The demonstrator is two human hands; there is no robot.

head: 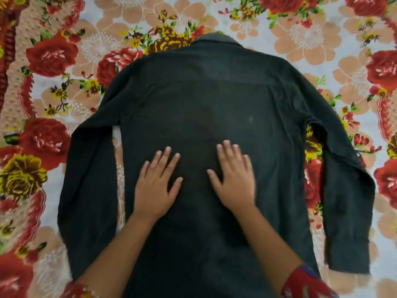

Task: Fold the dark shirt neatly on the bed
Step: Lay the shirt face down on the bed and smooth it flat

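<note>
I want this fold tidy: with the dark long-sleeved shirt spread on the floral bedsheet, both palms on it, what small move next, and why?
Probably move the left hand to the left sleeve and fold it across the back. The dark long-sleeved shirt lies flat, back up; left and right hand rest open on its middle; both sleeves lie unfolded alongside.

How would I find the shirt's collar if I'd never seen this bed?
A floral bedsheet covers the bed, with a dark shirt spread flat on it. From the left hand and right hand resting on its middle, look to the far end. The collar is the short, slightly greyer band jutting beyond the shoulders.
</note>
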